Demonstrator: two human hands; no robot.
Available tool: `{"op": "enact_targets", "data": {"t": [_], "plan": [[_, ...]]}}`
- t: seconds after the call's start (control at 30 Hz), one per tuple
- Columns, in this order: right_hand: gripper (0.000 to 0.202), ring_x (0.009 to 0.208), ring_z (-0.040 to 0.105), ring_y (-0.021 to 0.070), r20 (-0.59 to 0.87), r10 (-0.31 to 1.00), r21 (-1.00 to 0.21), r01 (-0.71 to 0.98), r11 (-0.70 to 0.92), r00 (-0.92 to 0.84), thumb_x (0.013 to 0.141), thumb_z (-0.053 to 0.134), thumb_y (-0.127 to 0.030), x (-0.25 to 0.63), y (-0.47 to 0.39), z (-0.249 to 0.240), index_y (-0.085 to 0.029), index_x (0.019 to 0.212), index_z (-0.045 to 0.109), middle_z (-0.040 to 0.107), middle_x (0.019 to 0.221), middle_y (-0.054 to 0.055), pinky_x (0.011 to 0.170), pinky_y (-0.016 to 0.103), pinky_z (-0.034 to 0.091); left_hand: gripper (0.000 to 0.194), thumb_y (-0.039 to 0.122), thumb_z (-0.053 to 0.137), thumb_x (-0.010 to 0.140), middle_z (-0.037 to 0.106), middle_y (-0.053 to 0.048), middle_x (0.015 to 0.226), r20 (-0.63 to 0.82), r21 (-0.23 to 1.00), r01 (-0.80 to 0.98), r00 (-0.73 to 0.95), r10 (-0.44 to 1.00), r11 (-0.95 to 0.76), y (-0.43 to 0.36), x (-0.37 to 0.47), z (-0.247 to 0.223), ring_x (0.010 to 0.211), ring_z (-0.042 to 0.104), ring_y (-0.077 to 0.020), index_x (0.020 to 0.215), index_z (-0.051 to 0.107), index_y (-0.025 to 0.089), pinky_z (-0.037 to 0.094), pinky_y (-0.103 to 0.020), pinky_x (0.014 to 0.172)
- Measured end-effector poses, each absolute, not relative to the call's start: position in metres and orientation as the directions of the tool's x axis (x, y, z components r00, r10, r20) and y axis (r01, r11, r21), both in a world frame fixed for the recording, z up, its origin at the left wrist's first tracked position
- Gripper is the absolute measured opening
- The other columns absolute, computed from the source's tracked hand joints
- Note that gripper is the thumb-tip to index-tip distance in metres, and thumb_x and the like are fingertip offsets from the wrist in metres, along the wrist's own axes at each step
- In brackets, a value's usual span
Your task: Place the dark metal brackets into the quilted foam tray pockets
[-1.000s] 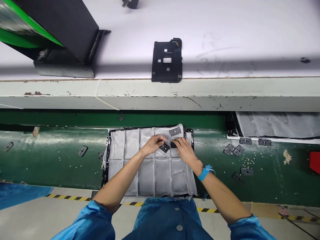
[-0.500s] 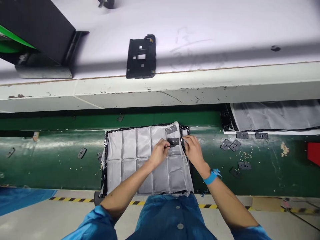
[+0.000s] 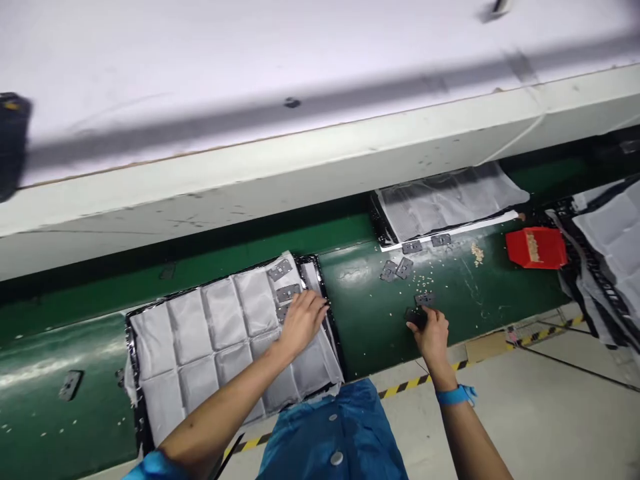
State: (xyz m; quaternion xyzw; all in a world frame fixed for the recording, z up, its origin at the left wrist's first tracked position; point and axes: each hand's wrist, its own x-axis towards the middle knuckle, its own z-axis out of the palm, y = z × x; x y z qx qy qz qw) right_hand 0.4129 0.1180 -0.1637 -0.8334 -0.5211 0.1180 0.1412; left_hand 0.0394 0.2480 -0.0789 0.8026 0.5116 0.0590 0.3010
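Note:
My right hand (image 3: 433, 337) is closed with thumb and fingertips on a small dark plate (image 3: 416, 316) at the green surface. Touching or just beyond it lies another dark plate (image 3: 425, 299). My left hand (image 3: 303, 323) is over the right part of a tray lined with white mesh-like sheet (image 3: 193, 320) in square pockets. Its fingers are bent together near the tray's black edge; a tiny dark bit shows at the fingertips, too small to name. Small dark plates (image 3: 287, 292) lie in a column on the sheet, one partly hidden by the left hand.
Several loose plates (image 3: 404, 268) and pale crumbs lie on the green surface (image 3: 360, 293). A red bin (image 3: 536, 248) stands to the right. Another sheet-covered stack (image 3: 445, 203) lies behind, below the white shelf edge (image 3: 260, 163). More sheeting (image 3: 613, 233) is at far right.
The view has swung right. My right hand has left the tray edge and taken hold of a loose plate on the green surface. My left hand has moved toward the tray's right edge.

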Motion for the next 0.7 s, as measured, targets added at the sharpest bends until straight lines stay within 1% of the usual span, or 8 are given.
{"op": "enact_targets", "data": {"t": [0.1, 0.17, 0.23, 0.3, 0.4, 0.5, 0.6, 0.7], "plan": [[0.038, 0.102, 0.061, 0.0264, -0.085, 0.904, -0.351, 0.836, -0.421, 0.419, 0.101, 0.064, -0.052, 0.428, 0.109, -0.177, -0.017, 0.116, 0.064, 0.063, 0.110, 0.008, 0.094, 0.046, 0.050, 0.019, 0.031, 0.058, 0.106, 0.068, -0.011, 0.121, -0.251, 0.529, 0.781, 0.518, 0.818, -0.332, 0.283, 0.138, -0.090, 0.117, 0.063, -0.0283, 0.117, 0.068, 0.019, 0.050, -0.043, 0.105], [0.038, 0.098, 0.062, 0.0242, -0.102, 0.915, -0.359, 0.843, -0.400, 0.391, 0.102, 0.063, -0.054, 0.436, 0.106, -0.184, -0.018, 0.112, 0.065, 0.064, 0.106, 0.006, 0.092, 0.044, 0.051, 0.028, 0.035, 0.065, 0.103, 0.066, -0.016, 0.125, -0.288, 0.513, 0.796, 0.512, 0.809, -0.321, 0.304, 0.199, -0.104, 0.122, 0.062, -0.0318, 0.121, 0.067, 0.014, 0.049, -0.045, 0.105], [0.041, 0.096, 0.062, 0.0243, -0.114, 0.930, -0.383, 0.849, -0.365, 0.348, 0.102, 0.061, -0.058, 0.442, 0.105, -0.187, -0.018, 0.109, 0.065, 0.064, 0.102, 0.006, 0.091, 0.044, 0.051, 0.035, 0.033, 0.069, 0.100, 0.064, -0.021, 0.128, -0.335, 0.488, 0.828, 0.471, 0.816, -0.277, 0.318, 0.244, -0.115, 0.125, 0.060, -0.0356, 0.123, 0.065, 0.008, 0.049, -0.048, 0.106], [0.045, 0.095, 0.062, 0.0274, -0.121, 0.947, -0.421, 0.848, -0.321, 0.298, 0.102, 0.056, -0.062, 0.447, 0.105, -0.185, -0.018, 0.105, 0.066, 0.064, 0.099, 0.009, 0.088, 0.045, 0.052, 0.034, 0.026, 0.067, 0.100, 0.063, -0.026, 0.130, -0.379, 0.462, 0.860, 0.412, 0.829, -0.216, 0.325, 0.271, -0.121, 0.126, 0.060, -0.0379, 0.125, 0.065, 0.004, 0.050, -0.049, 0.105], [0.052, 0.087, 0.062, 0.0330, -0.114, 0.965, -0.482, 0.836, -0.262, 0.237, 0.104, 0.042, -0.066, 0.452, 0.105, -0.178, -0.020, 0.094, 0.065, 0.064, 0.091, 0.013, 0.078, 0.048, 0.053, 0.029, 0.014, 0.051, 0.105, 0.064, -0.027, 0.128, -0.426, 0.444, 0.888, 0.330, 0.842, -0.124, 0.324, 0.289, -0.121, 0.125, 0.063, -0.0354, 0.127, 0.064, 0.002, 0.053, -0.046, 0.101], [0.054, 0.073, 0.061, 0.0350, -0.088, 0.977, -0.517, 0.829, -0.213, 0.196, 0.103, 0.039, -0.070, 0.454, 0.108, -0.168, -0.023, 0.089, 0.063, 0.063, 0.084, 0.014, 0.069, 0.051, 0.051, 0.033, 0.009, 0.042, 0.106, 0.070, -0.024, 0.120, -0.451, 0.469, 0.882, 0.287, 0.845, -0.050, 0.326, 0.294, -0.118, 0.118, 0.069, -0.0295, 0.128, 0.065, 0.006, 0.056, -0.040, 0.094], [0.055, 0.069, 0.065, 0.0365, -0.073, 0.990, -0.551, 0.822, -0.144, 0.125, 0.103, 0.038, -0.071, 0.441, 0.110, -0.153, -0.024, 0.088, 0.063, 0.066, 0.081, 0.015, 0.065, 0.052, 0.053, 0.027, 0.014, 0.049, 0.105, 0.074, -0.019, 0.116, -0.444, 0.541, 0.841, 0.300, 0.844, -0.015, 0.326, 0.274, -0.109, 0.111, 0.072, -0.0271, 0.126, 0.067, 0.012, 0.058, -0.036, 0.088], [0.054, 0.078, 0.073, 0.0353, -0.084, 0.996, -0.606, 0.794, -0.053, 0.003, 0.106, 0.038, -0.066, 0.403, 0.108, -0.133, -0.022, 0.096, 0.067, 0.074, 0.089, 0.016, 0.070, 0.048, 0.058, 0.023, 0.025, 0.059, 0.104, 0.075, -0.013, 0.121, -0.417, 0.620, 0.785, 0.321, 0.850, 0.008, 0.308, 0.216, -0.093, 0.110, 0.073, -0.0260, 0.125, 0.068, 0.019, 0.058, -0.037, 0.091]]}}
